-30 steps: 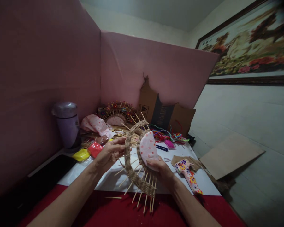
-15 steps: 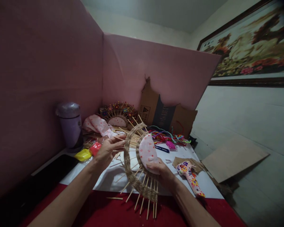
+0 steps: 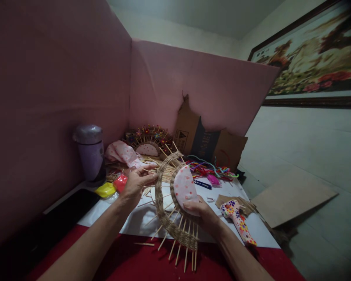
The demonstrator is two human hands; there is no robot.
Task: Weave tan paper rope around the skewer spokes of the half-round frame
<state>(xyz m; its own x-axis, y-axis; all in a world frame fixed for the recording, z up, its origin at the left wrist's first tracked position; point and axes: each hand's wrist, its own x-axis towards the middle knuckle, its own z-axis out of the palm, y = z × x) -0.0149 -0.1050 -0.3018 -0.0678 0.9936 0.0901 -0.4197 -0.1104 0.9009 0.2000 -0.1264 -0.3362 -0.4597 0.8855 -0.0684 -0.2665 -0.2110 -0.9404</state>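
Observation:
I hold up a half-woven fan of thin wooden sticks and a band of tan cord, with a pink dotted half-disc at its centre. My right hand grips the fan at the lower edge of the pink half-disc. My left hand is closed in a pinch on a stick at the fan's left rim. The stick ends fan out downward over the red cloth.
A white sheet covers the table. On it lie a flower-painted handle, coloured pipe cleaners, red and yellow clay packs, a finished fan, pink fabric, a purple flask and cardboard. Pink boards wall the back and left.
My left hand's fingers opened briefly, then pinched again on a stick at the rim. The fan shifted slightly right and lower. The view turned a little leftward.

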